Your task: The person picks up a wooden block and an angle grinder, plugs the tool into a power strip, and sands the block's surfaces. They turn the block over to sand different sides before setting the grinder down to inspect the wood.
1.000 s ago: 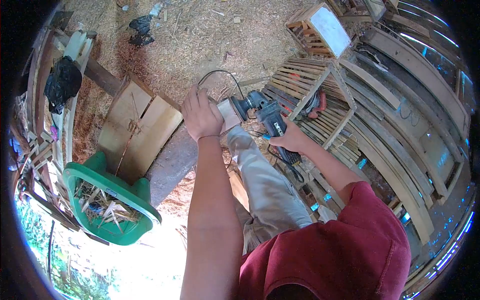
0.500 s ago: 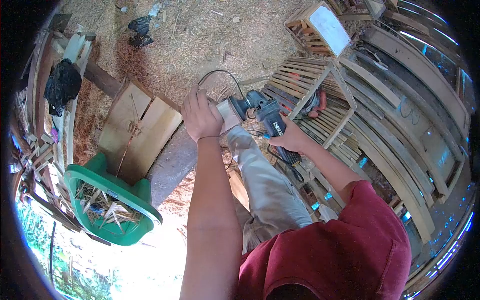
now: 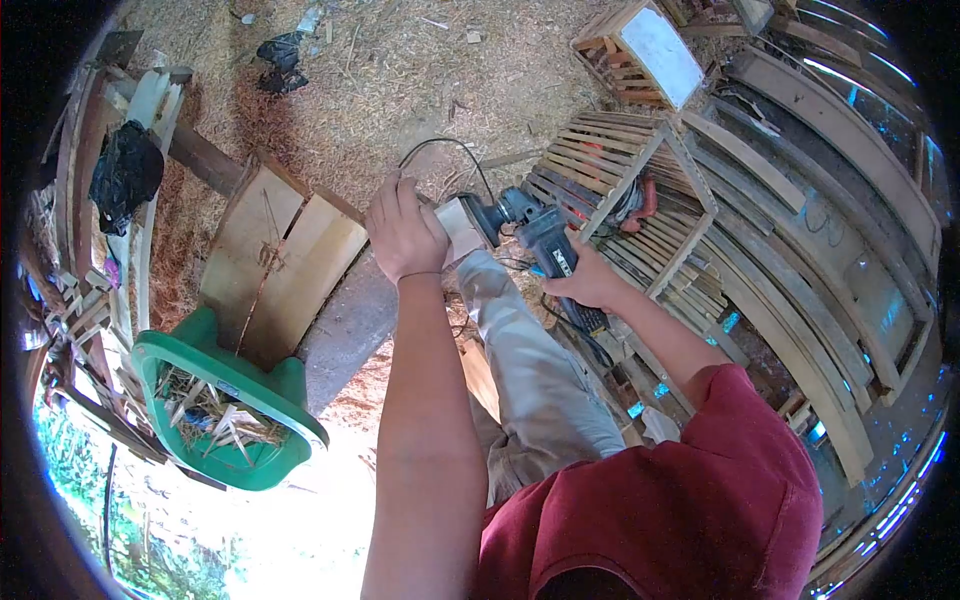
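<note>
A small pale wooden block point(image 3: 459, 228) is held at its left end by my left hand point(image 3: 408, 232), whose fingers lie closed over it. My right hand point(image 3: 588, 278) wraps round the dark body of an angle grinder point(image 3: 548, 243). The grinder's round disc point(image 3: 487, 219) stands against or very close to the block's right end; contact is hard to tell. A black cord point(image 3: 447, 141) loops above the block. Below both hands is my leg in light trousers point(image 3: 530, 350).
At lower left a green plastic chair point(image 3: 225, 360) holds wood scraps, with wide boards point(image 3: 285, 260) behind it. A slatted crate point(image 3: 690, 215) and long planks point(image 3: 790, 270) lie to the right. Shavings cover the floor point(image 3: 380, 70); a black bag point(image 3: 127, 178) hangs at left.
The grinder and my right hand have shifted slightly right and down. The block's face shows a little more beside the disc. My left hand keeps its hold.
</note>
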The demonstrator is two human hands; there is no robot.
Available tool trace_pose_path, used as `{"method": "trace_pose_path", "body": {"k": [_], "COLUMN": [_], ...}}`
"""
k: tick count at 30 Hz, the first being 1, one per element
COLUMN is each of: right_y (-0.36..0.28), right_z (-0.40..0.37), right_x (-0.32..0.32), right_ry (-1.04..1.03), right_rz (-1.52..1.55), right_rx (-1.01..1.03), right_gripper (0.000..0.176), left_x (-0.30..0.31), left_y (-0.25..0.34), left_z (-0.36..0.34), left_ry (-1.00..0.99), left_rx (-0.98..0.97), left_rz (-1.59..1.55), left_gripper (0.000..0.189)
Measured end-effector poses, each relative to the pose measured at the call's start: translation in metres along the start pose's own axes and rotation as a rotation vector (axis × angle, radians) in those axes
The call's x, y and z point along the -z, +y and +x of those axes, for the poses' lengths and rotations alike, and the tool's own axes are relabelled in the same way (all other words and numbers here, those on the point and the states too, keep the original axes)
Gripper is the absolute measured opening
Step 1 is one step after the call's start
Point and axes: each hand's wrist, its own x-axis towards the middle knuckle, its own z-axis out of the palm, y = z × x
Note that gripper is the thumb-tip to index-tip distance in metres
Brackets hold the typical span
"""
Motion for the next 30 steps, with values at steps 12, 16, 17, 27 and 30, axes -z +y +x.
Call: {"method": "trace_pose_path", "body": {"k": [12, 16, 17, 27, 30], "right_y": [-0.021, -0.029, -0.03, -0.036, -0.015], "right_z": [-0.017, -0.004, -0.003, -0.007, -0.006], "right_x": [0.002, 0.004, 0.003, 0.004, 0.001], "right_ry": [-0.016, 0.003, -0.001, 0.049, 0.106], "right_rz": [0.112, 0.102, 0.084, 0.04, -0.052], "right_rx": [-0.082, -0.03, -0.032, -0.052, 0.031], "right_gripper": [0.081, 0.078, 0.077, 0.078, 0.08], "left_x": [0.002, 0.0, 0.0, 0.0, -0.001], "left_y": [0.002, 0.001, 0.001, 0.001, 0.0], "left_z": [0.0, -0.001, -0.002, -0.002, -0.002], "left_ry": [-0.014, -0.015, -0.021, -0.008, -0.012], "left_rx": [0.008, 0.01, 0.012, -0.012, -0.011], "left_rz": [0.002, 0.018, 0.018, 0.007, -0.001], "left_gripper": [0.041, 0.043, 0.043, 0.042, 0.041]}}
